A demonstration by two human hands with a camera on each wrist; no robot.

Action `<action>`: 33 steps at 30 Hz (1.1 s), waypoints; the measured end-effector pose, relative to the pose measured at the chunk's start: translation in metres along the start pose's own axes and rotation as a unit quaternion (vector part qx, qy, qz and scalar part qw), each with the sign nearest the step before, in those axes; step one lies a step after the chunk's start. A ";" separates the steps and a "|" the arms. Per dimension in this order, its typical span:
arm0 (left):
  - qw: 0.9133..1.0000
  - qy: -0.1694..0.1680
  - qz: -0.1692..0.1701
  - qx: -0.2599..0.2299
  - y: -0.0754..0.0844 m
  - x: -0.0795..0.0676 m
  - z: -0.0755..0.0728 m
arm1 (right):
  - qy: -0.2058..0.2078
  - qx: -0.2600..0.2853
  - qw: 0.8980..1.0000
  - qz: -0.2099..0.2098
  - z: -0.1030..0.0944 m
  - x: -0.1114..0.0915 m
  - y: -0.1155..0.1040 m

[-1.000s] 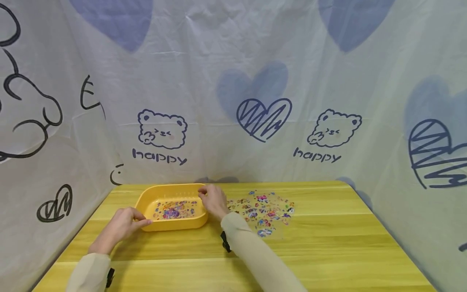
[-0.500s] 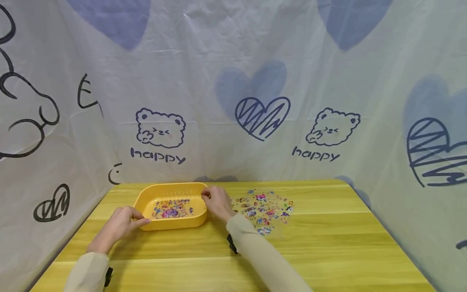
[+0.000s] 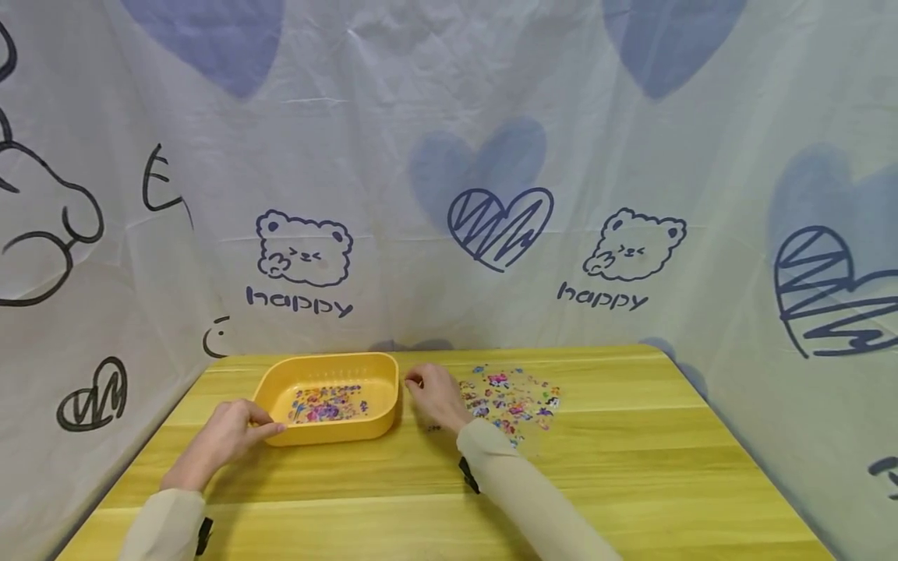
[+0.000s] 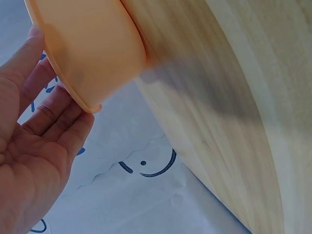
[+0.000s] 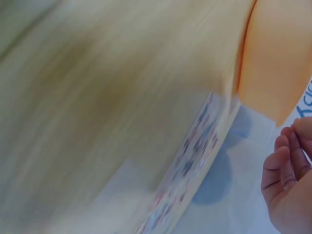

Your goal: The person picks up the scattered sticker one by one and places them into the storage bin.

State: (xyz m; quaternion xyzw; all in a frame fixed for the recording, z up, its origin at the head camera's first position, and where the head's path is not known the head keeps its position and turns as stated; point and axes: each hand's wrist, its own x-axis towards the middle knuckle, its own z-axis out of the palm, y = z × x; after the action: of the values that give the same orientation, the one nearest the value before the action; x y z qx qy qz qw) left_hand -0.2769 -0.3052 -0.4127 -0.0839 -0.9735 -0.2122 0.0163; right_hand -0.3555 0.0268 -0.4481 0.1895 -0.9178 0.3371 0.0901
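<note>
In the head view a yellow plastic tray (image 3: 337, 431) stands at the table's left, with several small colourful pieces (image 3: 328, 405) inside on its floor. My left hand (image 3: 223, 436) grips its front-left rim, thumb on top; in the left wrist view, fingers (image 4: 53, 109) lie under the rim's outer side. My right hand (image 3: 440, 397) is just right of the tray, apart from it, fingers curled and thumb meeting the index fingertip. Nothing shows in that pinch in the right wrist view. Beyond that hand lies a thin clear sheet (image 3: 515, 401) with colourful small prints, partly hidden by the hand.
Underneath is a wood-grain table (image 3: 631, 460). A pale cloth (image 3: 435, 93) printed with hearts and bears hangs behind it and at both sides. A small dark piece (image 3: 434, 428) lies below my right hand.
My right hand has moved right, from over the tray's right rim to beside it, toward the printed sheet. The left hand keeps its grip on the rim. The head view has shifted slightly.
</note>
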 end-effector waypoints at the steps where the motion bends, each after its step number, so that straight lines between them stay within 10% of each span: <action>1: 1.000 0.000 0.000 0.000 0.000 0.000 0.000 | -0.001 -0.002 1.000 0.000 -0.003 -0.001 0.004; 20: 1.000 -0.012 -0.001 0.005 0.000 0.003 0.000 | -0.008 -0.044 0.999 0.016 -0.044 -0.027 0.066; 33: 1.000 -0.024 -0.009 0.007 0.001 0.004 -0.001 | -0.002 -0.078 0.991 0.104 -0.087 -0.042 0.110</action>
State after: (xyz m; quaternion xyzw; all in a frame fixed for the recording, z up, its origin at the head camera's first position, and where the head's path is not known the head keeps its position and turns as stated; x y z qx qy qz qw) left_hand -0.2805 -0.3040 -0.4106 -0.0803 -0.9757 -0.2038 -0.0086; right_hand -0.3583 0.1730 -0.4586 0.0858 -0.9561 0.2720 0.0666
